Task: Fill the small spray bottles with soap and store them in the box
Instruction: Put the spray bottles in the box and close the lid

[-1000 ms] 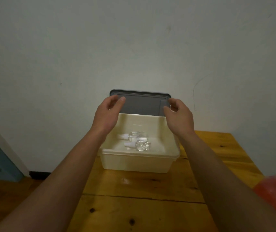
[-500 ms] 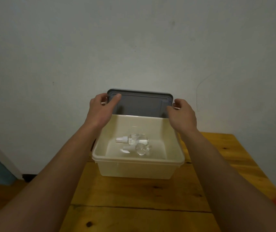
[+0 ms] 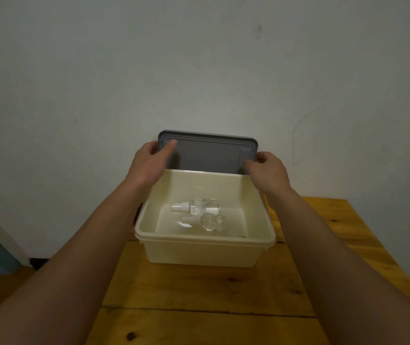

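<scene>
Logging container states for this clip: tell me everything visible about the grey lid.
The grey lid is a flat rectangle with rounded corners and a raised ridge inside its rim; it looks like matte plastic. It stands nearly upright behind the cream box, its lower edge hidden by the box's back wall, so the box is open. The left hand takes its left edge, thumb on the face; the right hand takes its right edge.

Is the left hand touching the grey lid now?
Touching. In the head view the left hand grips the lid at its left edge, thumb lying on its face, fingers wrapped behind.
</scene>
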`<control>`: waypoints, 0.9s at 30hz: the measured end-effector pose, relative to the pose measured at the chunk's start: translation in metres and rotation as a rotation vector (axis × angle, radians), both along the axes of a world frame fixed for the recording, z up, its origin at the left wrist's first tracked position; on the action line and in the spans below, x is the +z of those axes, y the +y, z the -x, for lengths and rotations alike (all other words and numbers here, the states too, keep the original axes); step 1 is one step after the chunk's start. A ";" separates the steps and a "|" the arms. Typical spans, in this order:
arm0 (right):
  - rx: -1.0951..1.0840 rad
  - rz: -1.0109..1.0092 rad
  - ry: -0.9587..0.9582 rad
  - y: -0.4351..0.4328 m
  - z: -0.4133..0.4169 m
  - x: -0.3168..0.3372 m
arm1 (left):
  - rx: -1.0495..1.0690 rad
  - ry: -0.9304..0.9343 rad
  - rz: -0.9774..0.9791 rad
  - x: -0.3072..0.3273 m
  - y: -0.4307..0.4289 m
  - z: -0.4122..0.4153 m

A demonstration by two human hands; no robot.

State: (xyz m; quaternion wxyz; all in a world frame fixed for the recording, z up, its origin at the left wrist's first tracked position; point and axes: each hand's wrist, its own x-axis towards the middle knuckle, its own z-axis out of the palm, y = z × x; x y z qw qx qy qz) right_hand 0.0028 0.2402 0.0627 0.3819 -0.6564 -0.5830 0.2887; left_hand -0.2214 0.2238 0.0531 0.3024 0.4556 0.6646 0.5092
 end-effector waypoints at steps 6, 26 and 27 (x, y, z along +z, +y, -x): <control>-0.028 -0.033 0.040 -0.004 0.002 0.002 | 0.005 -0.031 -0.053 0.004 -0.003 0.000; -0.032 -0.211 0.245 -0.052 -0.002 0.023 | 0.042 -0.168 -0.267 0.019 -0.058 -0.021; -0.030 -0.219 0.252 -0.054 -0.001 0.022 | 0.046 -0.174 -0.275 0.019 -0.061 -0.021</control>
